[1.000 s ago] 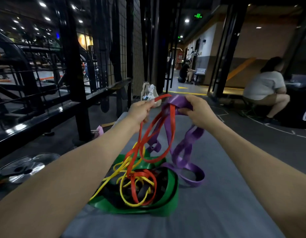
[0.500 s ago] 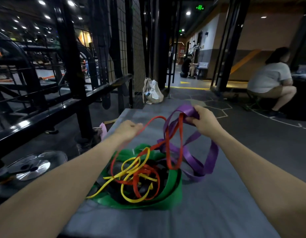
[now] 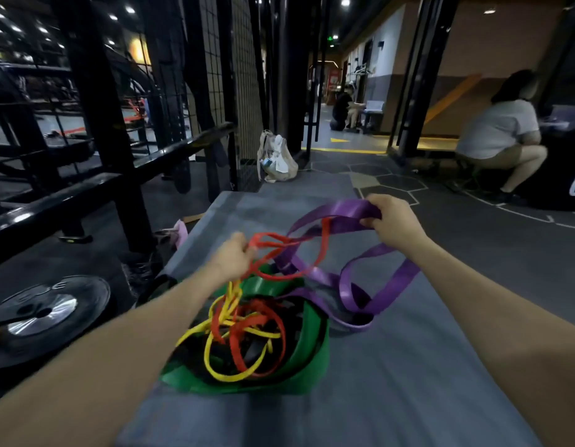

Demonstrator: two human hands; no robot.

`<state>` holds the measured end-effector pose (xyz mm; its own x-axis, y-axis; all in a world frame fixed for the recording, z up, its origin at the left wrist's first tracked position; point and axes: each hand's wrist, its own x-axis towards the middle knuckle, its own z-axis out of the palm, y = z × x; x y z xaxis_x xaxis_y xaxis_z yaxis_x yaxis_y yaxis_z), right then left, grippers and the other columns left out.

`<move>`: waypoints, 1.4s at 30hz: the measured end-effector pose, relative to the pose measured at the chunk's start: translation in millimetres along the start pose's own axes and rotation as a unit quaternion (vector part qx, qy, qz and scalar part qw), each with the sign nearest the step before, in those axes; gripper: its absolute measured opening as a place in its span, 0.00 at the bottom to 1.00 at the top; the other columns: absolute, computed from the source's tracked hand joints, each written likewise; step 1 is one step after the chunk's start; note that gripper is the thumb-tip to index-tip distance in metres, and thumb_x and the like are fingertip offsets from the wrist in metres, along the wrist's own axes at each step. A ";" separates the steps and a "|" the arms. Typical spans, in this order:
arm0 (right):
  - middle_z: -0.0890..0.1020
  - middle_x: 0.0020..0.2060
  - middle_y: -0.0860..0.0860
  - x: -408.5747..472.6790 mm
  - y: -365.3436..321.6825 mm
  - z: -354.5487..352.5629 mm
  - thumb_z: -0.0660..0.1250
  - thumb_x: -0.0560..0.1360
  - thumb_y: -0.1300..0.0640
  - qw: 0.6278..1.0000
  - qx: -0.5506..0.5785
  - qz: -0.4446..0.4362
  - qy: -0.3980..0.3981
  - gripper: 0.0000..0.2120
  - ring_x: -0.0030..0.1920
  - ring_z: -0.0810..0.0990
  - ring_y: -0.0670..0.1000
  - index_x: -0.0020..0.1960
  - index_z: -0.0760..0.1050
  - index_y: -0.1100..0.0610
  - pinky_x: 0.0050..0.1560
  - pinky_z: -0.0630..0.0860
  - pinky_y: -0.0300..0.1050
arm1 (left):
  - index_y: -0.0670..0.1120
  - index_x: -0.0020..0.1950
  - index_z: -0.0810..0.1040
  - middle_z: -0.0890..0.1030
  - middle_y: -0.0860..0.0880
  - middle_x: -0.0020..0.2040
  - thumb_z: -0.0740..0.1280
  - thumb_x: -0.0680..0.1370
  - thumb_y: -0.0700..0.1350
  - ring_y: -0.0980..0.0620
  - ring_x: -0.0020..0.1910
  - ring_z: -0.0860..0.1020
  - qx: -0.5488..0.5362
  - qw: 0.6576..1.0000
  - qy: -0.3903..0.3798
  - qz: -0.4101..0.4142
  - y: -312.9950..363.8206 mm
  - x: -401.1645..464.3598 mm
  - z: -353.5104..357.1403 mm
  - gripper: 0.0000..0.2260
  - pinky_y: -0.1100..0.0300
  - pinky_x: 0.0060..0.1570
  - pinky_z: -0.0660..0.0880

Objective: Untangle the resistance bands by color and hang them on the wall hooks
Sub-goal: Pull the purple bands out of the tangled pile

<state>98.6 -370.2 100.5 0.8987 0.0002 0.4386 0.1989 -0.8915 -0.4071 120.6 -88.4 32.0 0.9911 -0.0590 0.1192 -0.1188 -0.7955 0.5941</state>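
A tangle of resistance bands lies on a grey mat (image 3: 392,366). A wide green band (image 3: 312,356) rings the heap, with a yellow band (image 3: 215,356), a black band (image 3: 289,317) and red loops inside it. My left hand (image 3: 231,259) grips the red band (image 3: 273,245) above the heap. My right hand (image 3: 392,221) pinches the top of the wide purple band (image 3: 337,212), which is lifted and hangs in loops down to the mat. The red band threads through the purple loops. No wall hooks show clearly.
A black metal rack (image 3: 95,124) and a wire grid panel (image 3: 244,75) stand at the left. A weight plate (image 3: 44,314) lies on the floor by the mat. A cloth bag (image 3: 276,159) leans beyond the mat. A person (image 3: 499,137) squats at the right.
Both hands have come lower toward the mat. My left hand has drawn the red band leftward, away from the purple one, and the purple loops have spread out over the mat.
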 end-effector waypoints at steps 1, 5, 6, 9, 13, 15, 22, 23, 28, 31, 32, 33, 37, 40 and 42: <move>0.81 0.44 0.55 3.2 3.0 6.6 0.69 0.71 0.64 1.000 -0.009 0.002 0.000 0.06 0.48 0.78 0.58 0.47 0.77 0.60 0.46 0.73 0.48 | 0.46 0.35 0.61 0.74 0.40 0.38 0.59 0.80 0.44 0.36 0.49 0.76 -0.020 0.999 0.040 -0.007 -7.1 6.2 -10.9 0.15 0.53 0.41 0.66; 0.79 0.50 0.59 4.6 7.8 49.8 0.67 0.73 0.61 0.996 -0.089 0.009 -0.028 0.09 0.52 0.77 0.61 0.52 0.75 0.61 0.47 0.72 0.50 | 0.38 0.43 0.69 0.76 0.35 0.45 0.61 0.79 0.44 0.38 0.51 0.74 -0.068 0.983 0.165 -0.052 -31.9 20.7 -35.8 0.10 0.53 0.45 0.67; 0.78 0.51 0.59 0.7 10.9 62.6 0.66 0.73 0.59 0.992 -0.119 0.010 -0.052 0.10 0.53 0.77 0.61 0.54 0.74 0.61 0.49 0.72 0.50 | 0.38 0.40 0.70 0.76 0.33 0.46 0.61 0.79 0.45 0.36 0.51 0.75 -0.069 0.980 0.174 -0.068 -38.1 21.7 -35.7 0.13 0.52 0.44 0.68; 0.78 0.57 0.59 -18.0 27.1 91.7 0.67 0.73 0.53 0.972 -0.149 0.025 -0.178 0.18 0.56 0.76 0.60 0.59 0.72 0.60 0.53 0.72 0.50 | 0.42 0.29 0.66 0.78 0.30 0.48 0.62 0.78 0.47 0.36 0.47 0.78 -0.053 0.985 0.149 -0.071 -62.4 25.6 -19.0 0.19 0.52 0.40 0.69; 0.77 0.48 0.53 -43.5 44.3 99.4 0.72 0.66 0.41 0.919 -0.109 0.040 -0.378 0.24 0.50 0.77 0.55 0.52 0.72 0.56 0.47 0.70 0.44 | 0.43 0.31 0.64 0.70 0.44 0.30 0.62 0.79 0.46 0.45 0.34 0.71 -0.061 0.986 0.134 -0.076 -55.4 24.6 2.2 0.17 0.56 0.35 0.60; 0.78 0.53 0.52 -51.9 45.9 101.0 0.76 0.61 0.40 0.909 -0.129 0.032 -0.395 0.31 0.54 0.77 0.55 0.57 0.71 0.54 0.51 0.72 0.44 | 0.45 0.31 0.61 0.65 0.49 0.28 0.62 0.79 0.47 0.46 0.33 0.67 -0.070 0.987 0.130 -0.068 -47.2 27.4 10.6 0.18 0.55 0.33 0.58; 0.77 0.60 0.54 -66.3 38.5 118.0 0.68 0.71 0.48 0.912 -0.259 -0.049 -0.314 0.23 0.59 0.77 0.57 0.61 0.67 0.56 0.56 0.72 0.50 | 0.47 0.34 0.62 0.67 0.49 0.30 0.63 0.79 0.50 0.46 0.35 0.68 -0.072 0.989 0.114 -0.059 -40.5 19.5 23.4 0.17 0.56 0.36 0.61; 0.77 0.59 0.55 -64.6 36.9 115.8 0.66 0.73 0.51 0.917 -0.262 -0.039 -0.298 0.19 0.58 0.77 0.58 0.61 0.68 0.55 0.54 0.73 0.50 | 0.46 0.34 0.63 0.67 0.50 0.30 0.63 0.78 0.50 0.46 0.36 0.69 -0.077 0.988 0.119 -0.058 -42.1 20.3 21.3 0.16 0.56 0.36 0.62; 0.79 0.56 0.58 -15.2 30.2 87.5 0.63 0.73 0.57 0.965 -0.219 0.036 -0.140 0.16 0.55 0.78 0.62 0.60 0.71 0.55 0.51 0.74 0.51 | 0.42 0.38 0.68 0.67 0.49 0.30 0.67 0.77 0.49 0.49 0.33 0.66 -0.180 0.972 0.145 -0.040 -43.0 33.3 2.8 0.14 0.55 0.34 0.63; 0.79 0.52 0.60 25.4 19.3 76.4 0.63 0.73 0.60 0.983 -0.174 0.031 -0.045 0.13 0.51 0.78 0.65 0.57 0.70 0.57 0.46 0.74 0.54 | 0.43 0.36 0.67 0.66 0.46 0.30 0.66 0.77 0.50 0.50 0.29 0.64 -0.218 0.965 0.143 -0.034 -44.8 38.6 -0.7 0.16 0.56 0.32 0.62; 0.79 0.50 0.60 37.7 14.7 76.1 0.62 0.73 0.61 0.986 -0.162 0.017 -0.022 0.12 0.50 0.78 0.65 0.55 0.69 0.58 0.44 0.72 0.53 | 0.42 0.35 0.67 0.66 0.45 0.30 0.66 0.77 0.49 0.49 0.29 0.64 -0.224 0.963 0.147 -0.032 -47.1 40.0 -0.2 0.16 0.56 0.33 0.62; 0.79 0.48 0.61 48.5 10.3 76.6 0.61 0.73 0.63 0.989 -0.150 0.002 -0.002 0.10 0.49 0.77 0.65 0.54 0.69 0.59 0.40 0.70 0.52 | 0.42 0.35 0.67 0.67 0.44 0.30 0.66 0.77 0.49 0.49 0.30 0.65 -0.233 0.960 0.153 -0.027 -49.2 40.8 1.2 0.16 0.55 0.33 0.63; 0.77 0.43 0.62 83.0 2.3 90.5 0.59 0.70 0.70 0.986 -0.134 -0.054 0.089 0.09 0.46 0.75 0.63 0.50 0.67 0.62 0.35 0.62 0.48 | 0.42 0.34 0.66 0.64 0.45 0.30 0.64 0.78 0.47 0.50 0.29 0.64 -0.275 0.943 0.186 -0.028 -56.9 47.4 7.2 0.16 0.57 0.30 0.60; 0.76 0.37 0.62 93.9 7.7 107.4 0.61 0.67 0.73 0.977 -0.108 -0.103 0.155 0.09 0.41 0.74 0.63 0.43 0.67 0.62 0.34 0.60 0.49 | 0.42 0.33 0.65 0.65 0.45 0.30 0.63 0.79 0.48 0.51 0.29 0.63 -0.313 0.925 0.212 -0.037 -59.8 55.7 13.5 0.17 0.57 0.31 0.61; 0.77 0.37 0.61 92.9 19.5 123.2 0.64 0.65 0.72 0.971 -0.133 -0.119 0.161 0.10 0.42 0.76 0.63 0.43 0.70 0.62 0.37 0.66 0.52 | 0.44 0.31 0.64 0.65 0.44 0.30 0.63 0.79 0.49 0.50 0.30 0.64 -0.321 0.920 0.221 -0.049 -62.5 59.4 21.9 0.19 0.55 0.33 0.62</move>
<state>234.1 -331.7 34.6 0.6619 0.1167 0.7404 0.2389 -0.9691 -0.0609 188.3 -55.4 -15.4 0.8949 0.3573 0.2675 -0.1815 -0.2562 0.9494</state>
